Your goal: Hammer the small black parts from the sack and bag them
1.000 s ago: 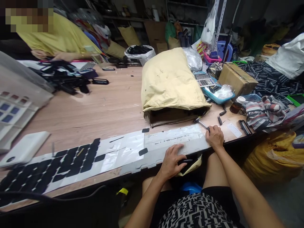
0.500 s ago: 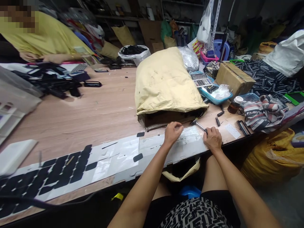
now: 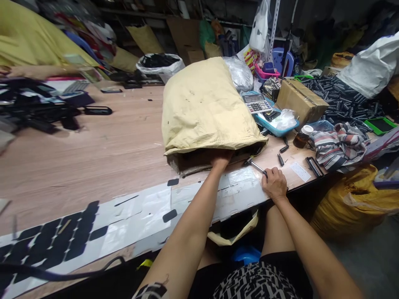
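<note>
A large pale-yellow sack (image 3: 205,104) lies on the table with its mouth facing me. My left hand (image 3: 220,160) reaches into that dark mouth, and its fingers are hidden inside. At the table's front edge my right hand (image 3: 275,183) is closed around the handle end of a small hammer (image 3: 257,167). The hammer's head points away to the left, near the sack's right corner. Beneath both forearms runs a whitish board (image 3: 238,193) along the front edge, with clear film on it.
Black rounded pads (image 3: 79,232) lie on white sheets at left. A calculator (image 3: 257,104) rests on a blue basket (image 3: 280,131) beside a cardboard box (image 3: 302,99). A brown bottle (image 3: 302,137) and striped cloth (image 3: 336,145) are at right. Across the table sits a person in yellow (image 3: 34,37).
My left hand has moved forward from in front of the sack into its mouth. My right hand stays on the hammer. The view has shifted slightly to the right.
</note>
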Demonstrator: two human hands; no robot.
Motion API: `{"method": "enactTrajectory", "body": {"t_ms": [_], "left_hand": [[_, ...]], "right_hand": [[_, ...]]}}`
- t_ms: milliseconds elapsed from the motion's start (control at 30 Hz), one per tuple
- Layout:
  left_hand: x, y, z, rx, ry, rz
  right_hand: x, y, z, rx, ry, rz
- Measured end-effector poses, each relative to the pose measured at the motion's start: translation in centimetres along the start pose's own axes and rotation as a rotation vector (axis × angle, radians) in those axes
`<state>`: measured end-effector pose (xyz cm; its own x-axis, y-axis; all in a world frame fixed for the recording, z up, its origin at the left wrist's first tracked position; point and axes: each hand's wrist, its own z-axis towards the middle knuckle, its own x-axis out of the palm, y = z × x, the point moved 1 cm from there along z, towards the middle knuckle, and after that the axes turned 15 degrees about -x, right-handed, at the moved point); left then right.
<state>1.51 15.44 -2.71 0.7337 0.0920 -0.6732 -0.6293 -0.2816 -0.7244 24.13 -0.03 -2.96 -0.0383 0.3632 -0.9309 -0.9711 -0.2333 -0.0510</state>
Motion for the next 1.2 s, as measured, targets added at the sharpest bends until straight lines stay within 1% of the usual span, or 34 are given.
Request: {"method": "enactTrajectory", "body": {"t_ms": [67, 100, 133, 167, 233, 267, 333, 400, 533, 700, 867, 933, 1000, 1100, 1200], "left_hand": [[-1.3, 1.9, -2.0, -0.093, -0.019, 0.037], [-1.9, 2.8, -3.2, -0.107, -0.020, 0.051], [-2.6, 3.6, -4.7, -0.077, -0.012, 0.056], [-3.1, 4.4, -6.2, -0.013, 0.002, 0.053], [-3.6, 5.7, -9.3, 0.156, 0.046, 0.037], [-3.7, 6.3, -10.7, 0.218, 0.072, 0.035], [-3.3, 7.2, -12.7, 0.267, 0.123, 0.050], [-2.7, 7.9, -13.8, 0.269, 0.139, 0.059], [-2.1, 8.5, -14.2, 0.279, 0.094, 0.018], [-2.2, 8.7, -14.1, 0.296, 0.076, -0.022], [-2.2, 8.6, -14.1, 0.294, 0.084, -0.017], [-2.1, 8.6, -14.0, 0.295, 0.084, -0.013], [-1.9, 8.6, -13.9, 0.292, 0.079, -0.015], [-1.8, 8.7, -13.8, 0.283, 0.069, -0.022], [-1.7, 8.7, -13.8, 0.273, 0.071, -0.021]], "right_hand": [[0.1, 0.0, 0.0, -0.002, -0.005, 0.004], [0.1, 0.0, 0.0, -0.002, -0.006, 0.006], [0.1, 0.0, 0.0, -0.002, -0.005, 0.007], [0.1, -0.1, 0.0, -0.001, -0.003, 0.007], [0.2, -0.1, 0.1, -0.001, -0.001, 0.005], [0.2, -0.1, 0.1, 0.000, -0.002, 0.006], [0.2, -0.2, 0.1, 0.001, -0.004, 0.005], [0.2, -0.2, 0.1, 0.003, -0.007, 0.003], [0.2, -0.2, 0.1, 0.000, -0.015, -0.001], [0.2, -0.3, 0.0, 0.004, -0.006, -0.004], [-0.3, -0.7, 0.1, -0.063, 0.015, 0.058], [-1.0, -0.6, -0.3, -0.058, 0.001, 0.126], [-1.9, -0.1, -1.2, -0.015, -0.033, 0.230], [-3.5, 1.0, -3.0, 0.034, -0.084, 0.458], [-5.0, 2.2, -4.7, -0.017, -0.070, 0.642]]}}
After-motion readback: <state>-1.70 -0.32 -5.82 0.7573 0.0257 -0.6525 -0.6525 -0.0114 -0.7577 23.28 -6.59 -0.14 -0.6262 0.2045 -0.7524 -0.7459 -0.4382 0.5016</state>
